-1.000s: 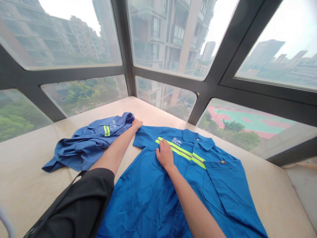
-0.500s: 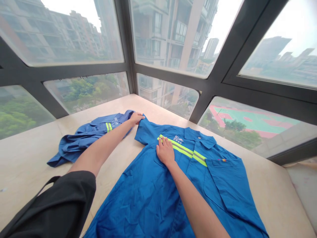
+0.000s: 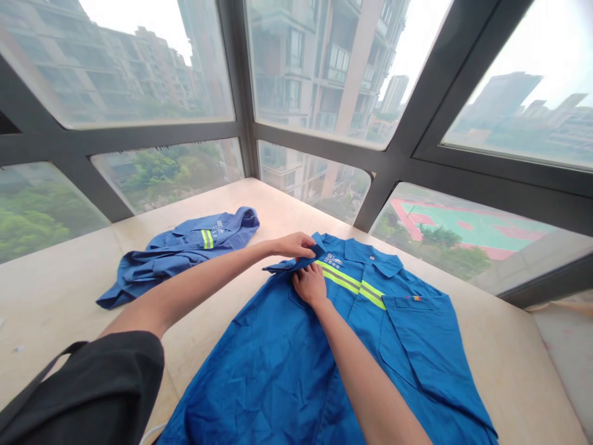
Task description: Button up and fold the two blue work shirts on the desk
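Observation:
A blue work shirt (image 3: 259, 358) lies spread front up, with a yellow-and-grey reflective stripe, white lettering on the chest and its collar toward the windows. My left hand (image 3: 296, 245) is closed on the end of the shirt's left-side sleeve (image 3: 283, 267), which is lifted and folded in over the chest. Flat against the chest rests my right hand (image 3: 310, 284), beside the fold; the sleeve partly covers its fingertips. On the other side, the right-side sleeve (image 3: 417, 334) lies folded across the front.
A second, crumpled blue garment (image 3: 171, 244) with a yellow stripe lies left of the shirt on the pale ledge (image 3: 213, 309). Dark-framed windows (image 3: 315, 137) meet in a corner behind. A bit of white cord (image 3: 152, 431) shows at the bottom edge.
My left hand has moved right, carrying the sleeve end from its outstretched position in over the chest. The right hand has stayed in nearly the same place.

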The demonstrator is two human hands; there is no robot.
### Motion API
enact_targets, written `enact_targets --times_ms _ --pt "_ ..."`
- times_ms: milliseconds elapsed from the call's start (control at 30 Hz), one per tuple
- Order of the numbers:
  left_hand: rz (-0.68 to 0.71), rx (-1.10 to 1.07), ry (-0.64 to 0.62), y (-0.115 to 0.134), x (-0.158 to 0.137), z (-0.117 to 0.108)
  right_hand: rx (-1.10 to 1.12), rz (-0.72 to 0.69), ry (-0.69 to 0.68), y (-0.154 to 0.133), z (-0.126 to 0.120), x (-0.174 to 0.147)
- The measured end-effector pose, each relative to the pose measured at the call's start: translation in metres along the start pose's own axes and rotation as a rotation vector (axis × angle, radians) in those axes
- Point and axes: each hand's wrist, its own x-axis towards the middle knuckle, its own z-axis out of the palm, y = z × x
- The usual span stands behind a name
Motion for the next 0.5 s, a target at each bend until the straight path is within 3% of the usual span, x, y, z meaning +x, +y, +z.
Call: enact_targets --times_ms 100,200,333,433,500 --pt "0.079 0.065 -0.075 -0.006 -0.006 0.008 0.002 -0.014 -0.047 0.008 -0.006 0.011" --pt "0.11 0.094 0.006 -0.015 -0.009 0.009 0.036 -0.053 -0.127 0.029 -0.016 0.032" --pt "0.04 -0.032 0.35 -0.027 -0.01 -0.002 0.048 -0.075 -0.174 0.064 -0.028 0.062" --pt "-0.172 -0.162 0.668 -0.037 -0.006 -0.018 0.024 -0.042 -0.182 0.081 -0.03 0.079" --pt "-0.306 -0.224 0.807 -0.048 -0.002 -0.031 0.001 -0.01 -0.197 0.086 -0.028 0.087"
